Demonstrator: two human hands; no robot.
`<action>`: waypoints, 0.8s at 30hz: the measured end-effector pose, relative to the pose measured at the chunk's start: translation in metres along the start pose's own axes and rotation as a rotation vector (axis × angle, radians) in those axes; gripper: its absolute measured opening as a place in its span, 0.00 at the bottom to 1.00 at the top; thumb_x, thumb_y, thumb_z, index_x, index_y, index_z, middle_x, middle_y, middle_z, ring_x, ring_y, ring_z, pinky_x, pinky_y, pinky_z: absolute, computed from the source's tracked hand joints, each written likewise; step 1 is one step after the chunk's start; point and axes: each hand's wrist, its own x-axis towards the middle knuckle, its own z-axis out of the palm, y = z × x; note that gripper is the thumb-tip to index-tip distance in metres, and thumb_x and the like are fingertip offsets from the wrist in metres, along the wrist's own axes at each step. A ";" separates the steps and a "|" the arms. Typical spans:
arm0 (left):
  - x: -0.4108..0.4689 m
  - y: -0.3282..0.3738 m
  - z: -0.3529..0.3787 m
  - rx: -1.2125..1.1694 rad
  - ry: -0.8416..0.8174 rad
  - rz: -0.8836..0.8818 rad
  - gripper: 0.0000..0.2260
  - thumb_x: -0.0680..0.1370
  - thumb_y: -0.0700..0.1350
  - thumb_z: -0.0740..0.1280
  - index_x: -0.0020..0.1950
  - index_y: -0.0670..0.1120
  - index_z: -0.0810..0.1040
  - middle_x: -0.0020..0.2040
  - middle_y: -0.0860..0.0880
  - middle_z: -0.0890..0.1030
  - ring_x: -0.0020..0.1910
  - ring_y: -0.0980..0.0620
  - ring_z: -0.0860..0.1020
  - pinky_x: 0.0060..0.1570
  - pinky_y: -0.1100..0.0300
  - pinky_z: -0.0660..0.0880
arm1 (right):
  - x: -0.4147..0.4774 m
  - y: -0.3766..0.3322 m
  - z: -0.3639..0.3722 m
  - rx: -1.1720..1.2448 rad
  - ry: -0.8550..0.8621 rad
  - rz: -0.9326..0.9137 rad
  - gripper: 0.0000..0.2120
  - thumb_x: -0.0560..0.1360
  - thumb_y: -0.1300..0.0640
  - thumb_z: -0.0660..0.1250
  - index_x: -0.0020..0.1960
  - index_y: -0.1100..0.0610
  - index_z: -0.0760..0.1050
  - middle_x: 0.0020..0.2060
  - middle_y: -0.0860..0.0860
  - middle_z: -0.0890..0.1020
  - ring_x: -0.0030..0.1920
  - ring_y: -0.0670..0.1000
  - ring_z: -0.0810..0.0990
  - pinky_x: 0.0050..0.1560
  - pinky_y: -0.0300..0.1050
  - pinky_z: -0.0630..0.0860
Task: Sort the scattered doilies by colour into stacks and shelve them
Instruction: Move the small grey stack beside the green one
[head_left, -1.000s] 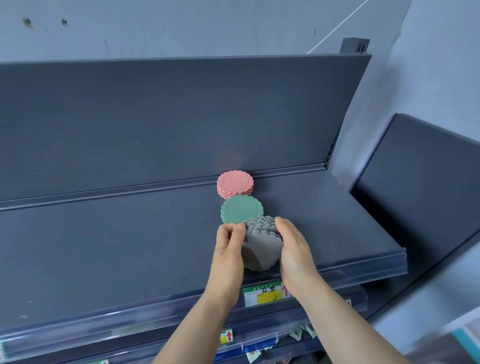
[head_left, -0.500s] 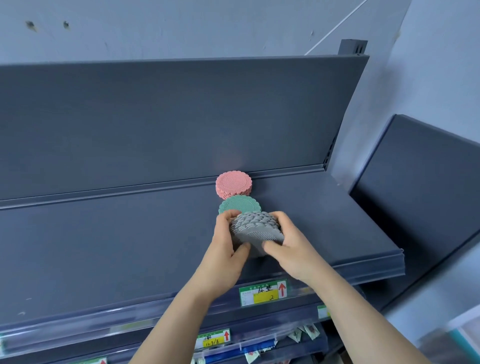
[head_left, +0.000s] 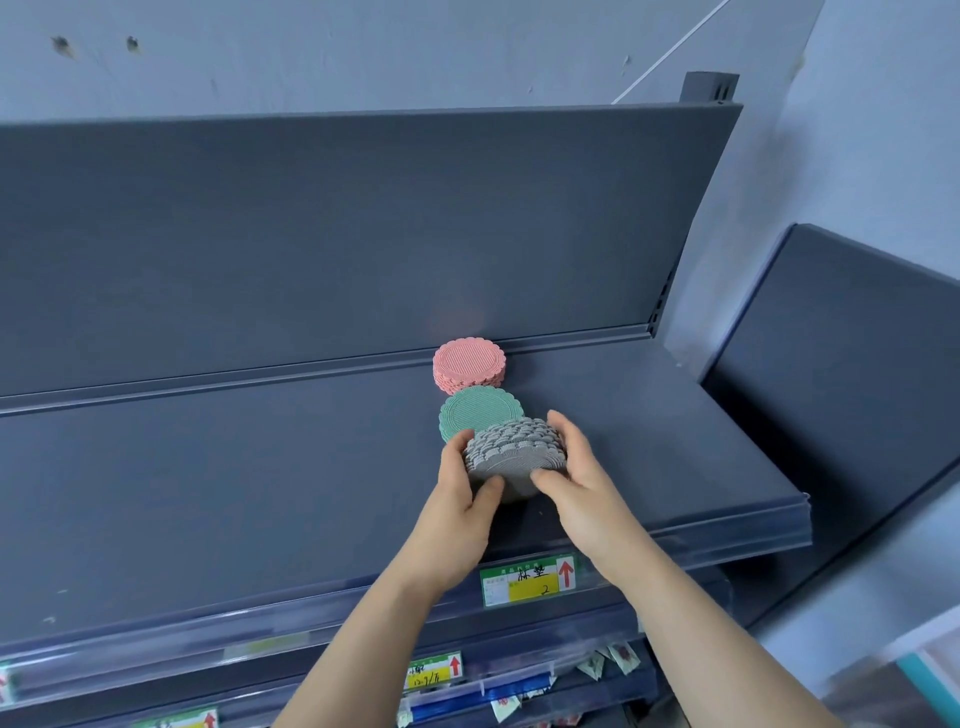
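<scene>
Now the left hand and right hand curl round the fanned grey stack, held tilted between them over the shelf. Best to level it, squeeze the edges flush, and seat it just short of the green stack beyond the hands.

— Where did the stacks sit?
— In a line from back to front on the dark shelf. The pink doily stack lay flat against the rear ledge, and the green doily stack lay flat just in front of it.
— And the grey ones?
— The grey doily stack was nearest the front. It was tipped up with its ribbed face outward and its scalloped rims fanned along the top, hiding the green stack's near edge. The left hand and right hand gripped its sides.
</scene>
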 end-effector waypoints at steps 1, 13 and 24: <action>0.000 0.000 0.000 0.022 -0.002 0.011 0.20 0.82 0.43 0.56 0.71 0.55 0.55 0.62 0.60 0.73 0.60 0.65 0.72 0.56 0.74 0.68 | 0.000 -0.001 -0.001 -0.019 -0.006 0.003 0.29 0.80 0.61 0.57 0.75 0.44 0.51 0.67 0.41 0.67 0.66 0.41 0.68 0.61 0.32 0.63; -0.007 -0.010 -0.013 0.212 -0.012 0.127 0.24 0.81 0.43 0.59 0.72 0.54 0.51 0.69 0.54 0.66 0.65 0.60 0.69 0.60 0.73 0.68 | -0.009 -0.005 -0.002 -0.100 -0.158 0.022 0.36 0.79 0.59 0.60 0.76 0.42 0.40 0.73 0.40 0.58 0.70 0.42 0.61 0.66 0.37 0.59; -0.010 -0.007 -0.019 0.382 0.041 0.187 0.19 0.81 0.41 0.59 0.69 0.51 0.58 0.61 0.53 0.73 0.52 0.57 0.75 0.46 0.76 0.69 | -0.006 -0.002 -0.008 -0.297 -0.065 -0.069 0.22 0.80 0.56 0.60 0.69 0.44 0.56 0.65 0.44 0.70 0.59 0.41 0.73 0.47 0.26 0.71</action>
